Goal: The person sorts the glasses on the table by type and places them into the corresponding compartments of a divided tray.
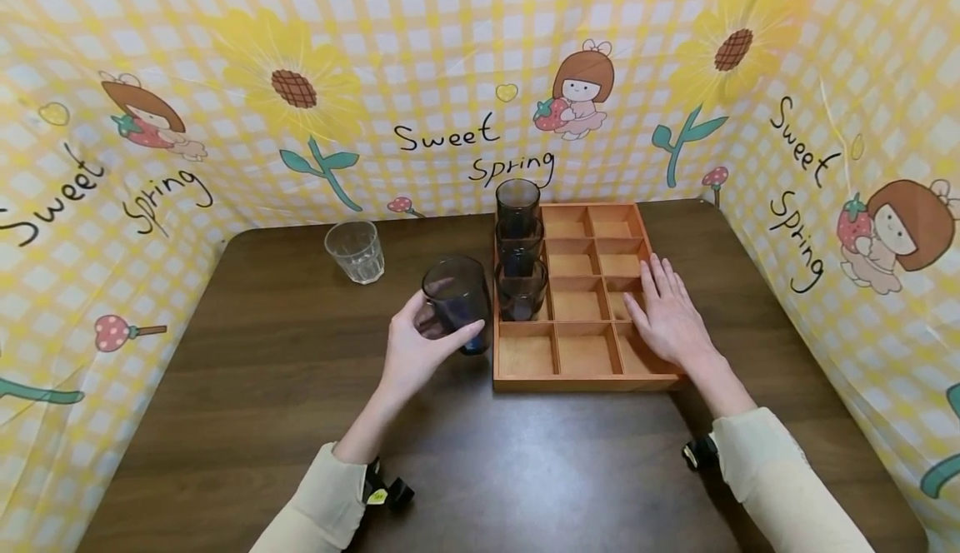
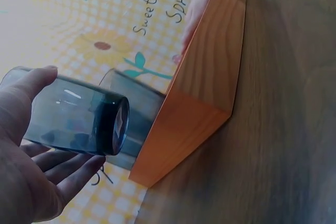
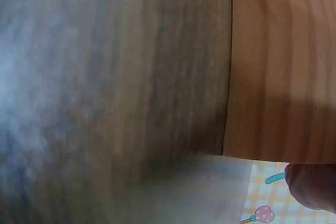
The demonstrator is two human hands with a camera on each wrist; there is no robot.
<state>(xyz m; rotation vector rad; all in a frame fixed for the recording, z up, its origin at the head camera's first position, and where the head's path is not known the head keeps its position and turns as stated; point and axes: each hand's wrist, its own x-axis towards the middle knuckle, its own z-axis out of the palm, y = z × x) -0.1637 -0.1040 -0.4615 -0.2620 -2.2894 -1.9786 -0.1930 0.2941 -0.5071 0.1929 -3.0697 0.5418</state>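
Observation:
My left hand (image 1: 414, 351) grips a dark tinted glass (image 1: 456, 295) just left of the wooden divided tray (image 1: 588, 385). In the left wrist view the tinted glass (image 2: 79, 111) is held above the table, thumb on one side and fingers on the other. Three similar dark glasses stand in the tray's left column: a near one (image 1: 522, 288), a middle one (image 1: 519, 245) and a far one (image 1: 517, 203). My right hand (image 1: 672, 313) rests on the tray's right edge with its fingers straight. The right wrist view shows mostly the tray's front side (image 3: 283, 72).
A clear glass (image 1: 356, 251) stands on the brown table (image 1: 247, 386) toward the back left. A yellow checked cloth (image 1: 435, 53) with printed flowers surrounds the table at the back and both sides. Both sleeves carry small black wrist devices.

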